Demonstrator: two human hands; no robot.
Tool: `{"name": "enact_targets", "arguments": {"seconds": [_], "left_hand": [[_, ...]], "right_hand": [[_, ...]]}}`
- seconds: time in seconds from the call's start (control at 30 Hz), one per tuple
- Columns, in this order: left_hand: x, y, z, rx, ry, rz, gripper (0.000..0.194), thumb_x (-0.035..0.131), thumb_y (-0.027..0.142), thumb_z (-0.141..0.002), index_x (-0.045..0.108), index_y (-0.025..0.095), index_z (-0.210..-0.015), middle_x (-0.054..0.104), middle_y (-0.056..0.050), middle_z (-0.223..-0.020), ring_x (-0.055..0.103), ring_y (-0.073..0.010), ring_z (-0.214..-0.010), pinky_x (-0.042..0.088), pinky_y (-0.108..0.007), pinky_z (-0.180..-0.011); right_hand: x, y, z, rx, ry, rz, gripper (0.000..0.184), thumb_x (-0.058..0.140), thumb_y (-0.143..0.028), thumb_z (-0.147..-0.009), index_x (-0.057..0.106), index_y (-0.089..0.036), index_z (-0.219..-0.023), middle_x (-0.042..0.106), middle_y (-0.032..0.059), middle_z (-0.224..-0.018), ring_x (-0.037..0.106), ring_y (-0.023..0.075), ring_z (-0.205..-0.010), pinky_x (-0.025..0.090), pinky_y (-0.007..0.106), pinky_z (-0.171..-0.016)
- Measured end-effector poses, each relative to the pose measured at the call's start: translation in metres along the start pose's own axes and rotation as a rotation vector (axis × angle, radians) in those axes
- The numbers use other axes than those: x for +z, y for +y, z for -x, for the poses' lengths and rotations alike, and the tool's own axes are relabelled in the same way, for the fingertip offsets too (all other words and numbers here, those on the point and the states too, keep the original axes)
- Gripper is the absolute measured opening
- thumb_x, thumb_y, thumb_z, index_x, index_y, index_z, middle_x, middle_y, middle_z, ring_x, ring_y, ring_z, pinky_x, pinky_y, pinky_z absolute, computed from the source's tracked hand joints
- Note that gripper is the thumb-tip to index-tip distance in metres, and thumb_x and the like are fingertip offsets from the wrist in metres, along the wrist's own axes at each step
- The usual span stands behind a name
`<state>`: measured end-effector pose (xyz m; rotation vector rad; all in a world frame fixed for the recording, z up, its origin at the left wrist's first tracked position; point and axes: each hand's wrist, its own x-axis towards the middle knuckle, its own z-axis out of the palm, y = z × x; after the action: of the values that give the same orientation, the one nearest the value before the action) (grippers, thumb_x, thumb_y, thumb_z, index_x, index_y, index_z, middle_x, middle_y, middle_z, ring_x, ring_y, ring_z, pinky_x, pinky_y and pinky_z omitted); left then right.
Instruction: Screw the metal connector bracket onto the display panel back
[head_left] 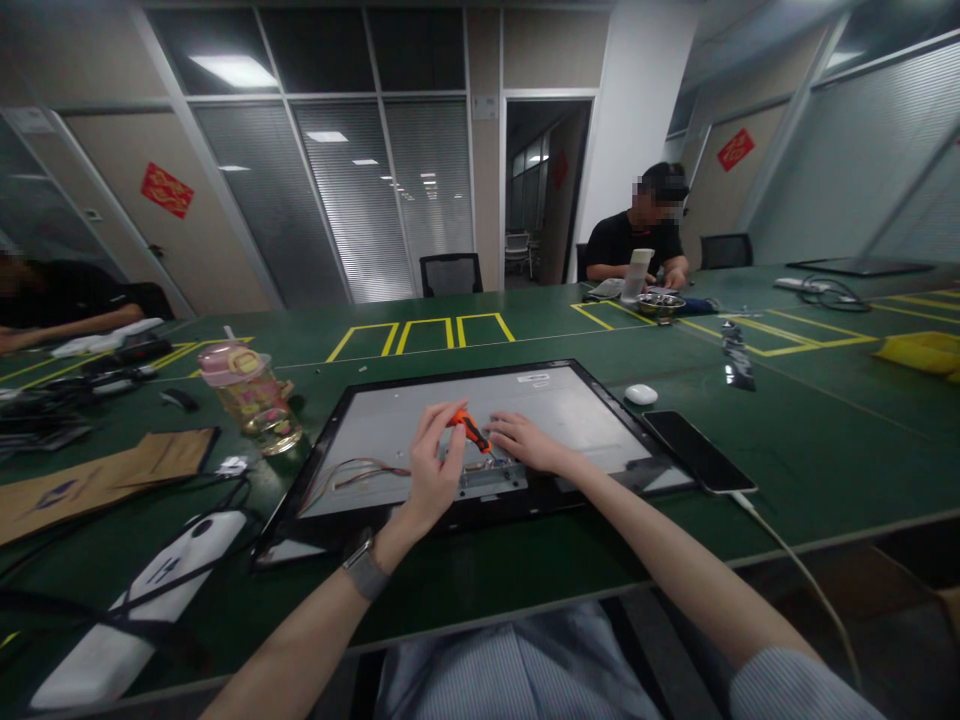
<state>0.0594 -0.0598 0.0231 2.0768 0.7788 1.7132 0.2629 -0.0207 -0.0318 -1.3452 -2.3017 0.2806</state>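
A flat display panel (577, 410) with a black frame and grey back lies on the table in front of me. My left hand (437, 460) is closed round an orange and black screwdriver (472, 432), tilted with its tip down at a metal bracket (495, 478) near the panel's close edge. Beside that tip, my right hand (529, 443) rests over the panel with its fingers stretched out. Thin coloured wires (360, 470) run leftward from the bracket. What the tip touches is too small to make out.
Left of the panel are a drink bottle (251, 400), a brown paper bag (112, 475) and a white power bank-like device (142, 605). On the right lie a phone (697, 450) with a cable and a white earbud case (641, 395). A person (637, 240) sits across the table.
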Motion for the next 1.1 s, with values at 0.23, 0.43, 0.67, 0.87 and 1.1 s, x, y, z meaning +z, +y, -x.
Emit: {"name": "enact_targets", "arguments": {"seconds": [0.23,0.43,0.67,0.87,1.1], "left_hand": [[0.0009,-0.0005,0.0013,0.060,0.011,-0.046,0.024,0.053,0.023,-0.088,0.063,0.021,-0.110,0.052,-0.005,-0.096,0.054,-0.0155,-0.090,0.045,-0.028,-0.082],[-0.0003,0.0001,-0.0017,0.040,-0.005,-0.025,0.027,0.043,0.021,-0.093,0.059,0.019,-0.114,0.057,-0.007,-0.105,0.055,-0.0164,-0.096,0.044,-0.030,-0.085],[0.0001,0.0007,-0.0045,0.026,0.030,-0.052,0.018,0.055,0.023,-0.087,0.064,0.020,-0.102,0.055,-0.004,-0.091,0.055,-0.0153,-0.087,0.045,-0.029,-0.080],[-0.0012,0.0010,-0.0022,0.049,-0.023,-0.024,0.026,0.046,0.021,-0.091,0.060,0.019,-0.112,0.057,-0.008,-0.105,0.055,-0.0178,-0.097,0.045,-0.032,-0.085],[-0.0003,0.0021,-0.0044,0.054,0.018,-0.072,0.018,0.056,0.022,-0.086,0.064,0.019,-0.102,0.052,-0.003,-0.089,0.053,-0.0149,-0.085,0.045,-0.029,-0.079]], "right_hand": [[-0.0013,-0.0022,-0.0005,-0.006,0.004,0.010,0.040,0.035,-0.037,-0.097,0.058,-0.019,-0.123,0.052,0.0130,-0.132,0.043,0.0271,-0.127,0.032,0.047,-0.106],[-0.0005,0.0003,0.0002,-0.023,0.001,-0.010,0.041,0.034,-0.038,-0.097,0.058,-0.018,-0.123,0.053,0.0129,-0.132,0.041,0.0269,-0.128,0.032,0.046,-0.106],[-0.0008,0.0003,0.0004,-0.003,-0.011,-0.011,0.042,0.033,-0.039,-0.097,0.057,-0.018,-0.124,0.051,0.0141,-0.134,0.041,0.0281,-0.128,0.029,0.047,-0.107],[-0.0007,0.0002,0.0005,0.017,-0.007,-0.027,0.042,0.034,-0.040,-0.096,0.057,-0.019,-0.124,0.049,0.0130,-0.136,0.040,0.0275,-0.130,0.029,0.047,-0.108],[-0.0038,-0.0040,0.0005,0.003,-0.009,-0.022,0.041,0.034,-0.038,-0.096,0.058,-0.018,-0.123,0.052,0.0140,-0.133,0.042,0.0278,-0.128,0.030,0.048,-0.107]]}}
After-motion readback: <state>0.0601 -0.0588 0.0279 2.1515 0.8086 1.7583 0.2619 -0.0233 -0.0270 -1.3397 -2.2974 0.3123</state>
